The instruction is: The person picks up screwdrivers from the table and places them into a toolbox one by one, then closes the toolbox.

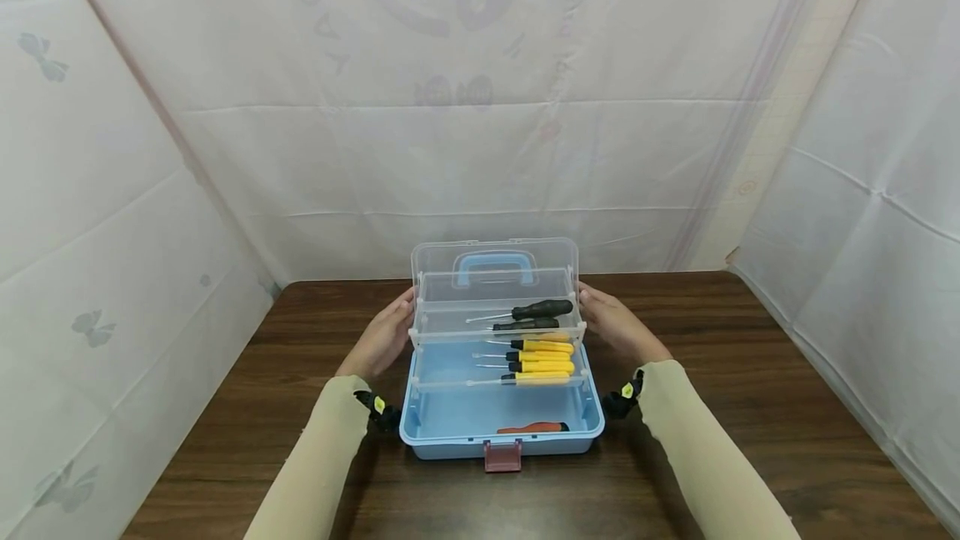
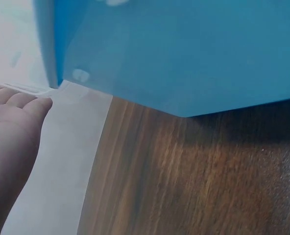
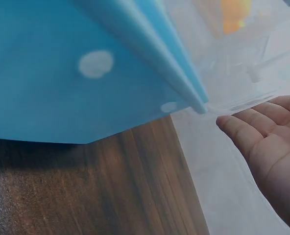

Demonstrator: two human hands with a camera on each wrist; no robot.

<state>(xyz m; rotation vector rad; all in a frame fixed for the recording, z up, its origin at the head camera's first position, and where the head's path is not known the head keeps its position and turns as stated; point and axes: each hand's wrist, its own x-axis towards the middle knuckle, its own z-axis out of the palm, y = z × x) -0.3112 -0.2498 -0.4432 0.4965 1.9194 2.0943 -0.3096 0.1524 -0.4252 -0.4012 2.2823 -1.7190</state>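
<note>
Two hands flank open toolbox [image 1: 501, 427] | left hand [image 1: 384, 338] at 9 o'clock, right hand [image 1: 618, 325] at 3, fingers straight against clear trays [image 1: 498, 327] | screwdrivers [image 1: 536, 355] loaded, lid unclosed

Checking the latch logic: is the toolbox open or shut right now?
Open. The toolbox has its clear lid swung back, trays stepped out, screwdrivers exposed, and the red latch hangs unfastened.

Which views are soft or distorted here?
Head view: sharp, even light, wide-angle bowing at the edges, the toolbox crisp. Left wrist view: blue toolbox wall blurred up close, left hand soft. Right wrist view: the same near blur, right hand soft, wooden table grain clearer.
</note>
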